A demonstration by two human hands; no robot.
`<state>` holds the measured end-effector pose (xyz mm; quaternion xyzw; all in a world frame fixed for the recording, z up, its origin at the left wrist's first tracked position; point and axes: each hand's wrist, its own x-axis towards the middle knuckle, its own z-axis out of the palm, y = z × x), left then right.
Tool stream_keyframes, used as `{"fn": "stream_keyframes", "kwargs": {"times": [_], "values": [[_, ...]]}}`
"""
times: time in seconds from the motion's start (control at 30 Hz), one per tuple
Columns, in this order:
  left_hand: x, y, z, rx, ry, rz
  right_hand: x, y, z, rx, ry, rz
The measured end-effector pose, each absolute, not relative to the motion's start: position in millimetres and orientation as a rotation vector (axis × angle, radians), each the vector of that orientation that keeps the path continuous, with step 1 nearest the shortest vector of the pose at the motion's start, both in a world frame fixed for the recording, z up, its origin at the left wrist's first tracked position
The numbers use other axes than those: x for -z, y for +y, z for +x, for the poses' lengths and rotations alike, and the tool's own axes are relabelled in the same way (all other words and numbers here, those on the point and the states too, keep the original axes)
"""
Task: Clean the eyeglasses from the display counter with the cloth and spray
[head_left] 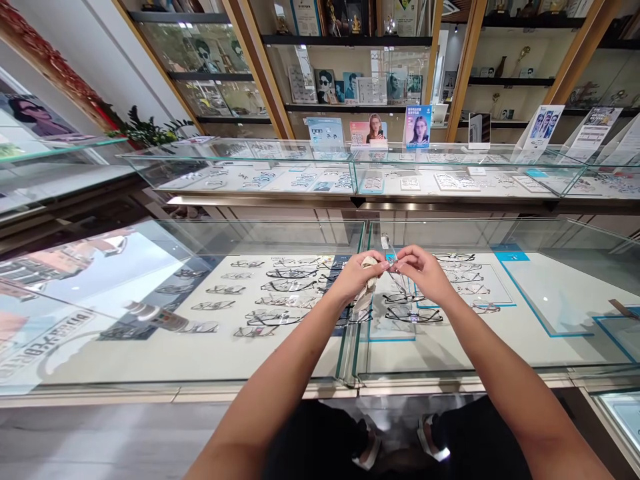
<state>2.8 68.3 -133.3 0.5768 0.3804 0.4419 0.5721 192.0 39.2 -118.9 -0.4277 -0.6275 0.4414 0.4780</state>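
Above the glass counter, my left hand and my right hand meet with their fingertips pinched together. Between them is a thin pair of eyeglasses, with what looks like a small white tag on the part that sticks up. My fingers cover much of the frame. A cream-coloured cloth is bunched in my left hand and hangs below it. Under my hands, dark-framed glasses lie in the display case, seen through the glass.
Rows of eyeglasses lie inside the left display case. Blue-edged white panels are on the right. Behind stands another glass counter bearing upright advertising cards. Shelves line the back wall.
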Motion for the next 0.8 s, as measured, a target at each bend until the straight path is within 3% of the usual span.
{"fn": "stream_keyframes", "kwargs": {"times": [0.4, 0.8], "values": [[138, 76, -5, -1.107, 0.949, 1.611, 114, 46, 203, -1.42, -1.316, -0.989], [140, 84, -22, -1.626, 1.322, 2.027, 117, 49, 207, -1.52, -1.331, -1.011]]}}
